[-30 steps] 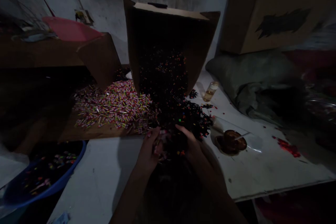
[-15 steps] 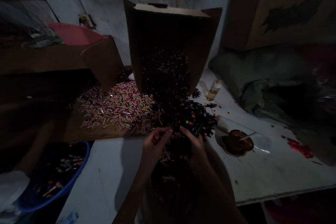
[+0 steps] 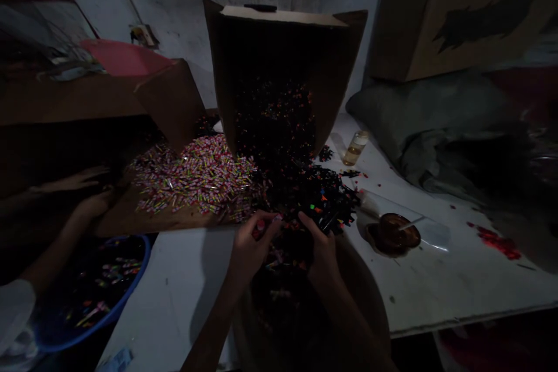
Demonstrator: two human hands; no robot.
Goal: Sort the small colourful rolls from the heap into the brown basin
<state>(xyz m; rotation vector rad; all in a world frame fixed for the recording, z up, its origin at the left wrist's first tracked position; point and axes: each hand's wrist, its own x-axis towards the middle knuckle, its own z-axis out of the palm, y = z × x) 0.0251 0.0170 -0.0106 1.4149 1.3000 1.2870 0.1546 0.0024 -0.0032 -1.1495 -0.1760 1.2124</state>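
Observation:
My left hand (image 3: 248, 247) is closed around small pink-and-red tubes (image 3: 260, 225), with one pinched at its fingertips. Facing it across a narrow gap is my right hand (image 3: 321, 247), its fingers curled and the thumb pointing forward; what it holds, if anything, is lost in the dark. Just beyond both hands lies a heap of small black pieces (image 3: 335, 195) with orange, green and blue bits. It spills from a tilted cardboard box (image 3: 335, 93). Left of the heap is a pile of pink-and-yellow labelled tubes (image 3: 204, 171). Below my hands, a dark round container (image 3: 370, 302) holds mixed pieces.
A brown bowl (image 3: 399, 231) with a stick sits on clear plastic to the right. Behind it stands a small bottle (image 3: 355, 148). Red pieces (image 3: 499, 243) lie farther right. On the left, a co-worker's hands (image 3: 93, 203) are above a blue basin (image 3: 142, 267).
My hands have shifted only slightly, with the tubes still in the left one. The co-worker's hands have come into clearer view beside the tube pile.

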